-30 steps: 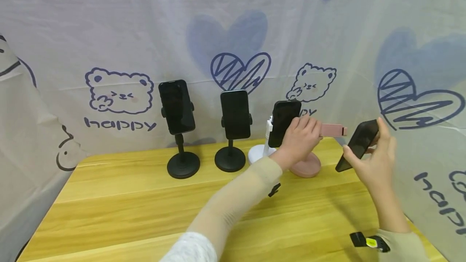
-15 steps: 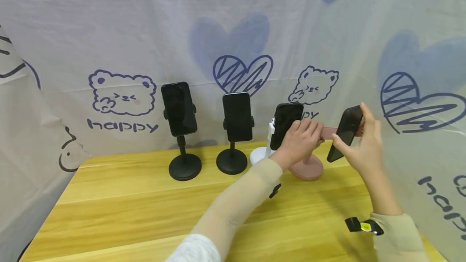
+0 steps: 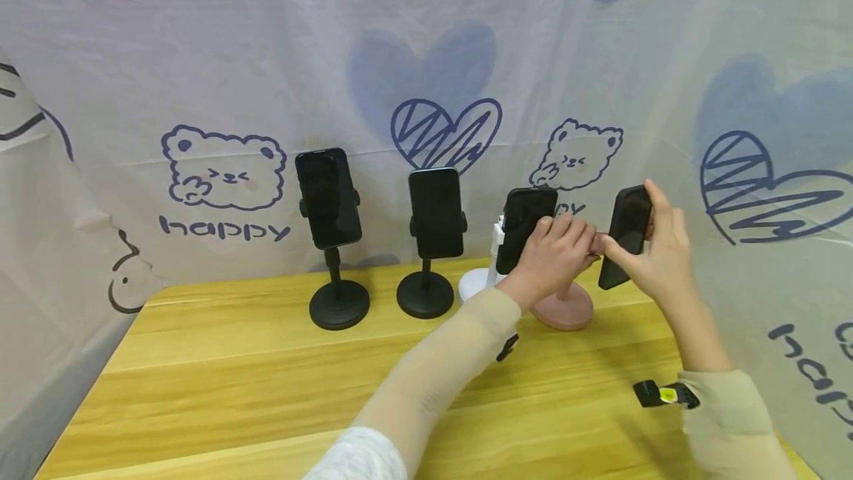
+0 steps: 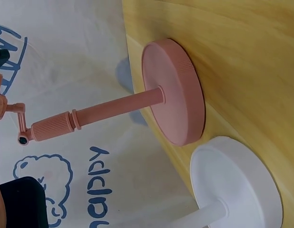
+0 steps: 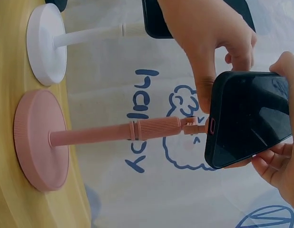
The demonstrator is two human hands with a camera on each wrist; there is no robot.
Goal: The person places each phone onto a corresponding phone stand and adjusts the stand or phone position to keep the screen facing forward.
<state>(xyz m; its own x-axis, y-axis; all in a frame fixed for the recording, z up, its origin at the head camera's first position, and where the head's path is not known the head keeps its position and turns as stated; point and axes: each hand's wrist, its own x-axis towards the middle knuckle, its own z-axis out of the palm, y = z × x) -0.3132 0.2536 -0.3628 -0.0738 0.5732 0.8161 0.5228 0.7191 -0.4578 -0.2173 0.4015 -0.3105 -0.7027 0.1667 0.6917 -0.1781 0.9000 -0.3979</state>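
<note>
A pink phone stand [image 5: 159, 128] stands upright on its round base, its clamp head largely hidden in the head view. My left hand [image 3: 558, 247] grips that head from the left, with the thumb beside the joint. Between thumb and fingers, my right hand [image 3: 656, 254] holds a black smartphone [image 3: 625, 235] by its edges, screen toward me. In the right wrist view this phone overlaps the front of the pink clamp; whether it is seated there I cannot tell. Another dark phone [image 3: 523, 224] sits in a white phone stand [image 3: 474, 284], just left of my left hand.
Farther left, two black phone stands [image 3: 338, 306] [image 3: 424, 296] each bear a black phone [image 3: 328, 198] [image 3: 435, 213]. All stand in a row near the back edge of the wooden table [image 3: 266, 376]. A printed cloth [image 3: 300, 58] hangs close behind them.
My right hand has brought the phone leftward and slightly up to the pink clamp, turning its screen more toward me. My left hand stays at the clamp.
</note>
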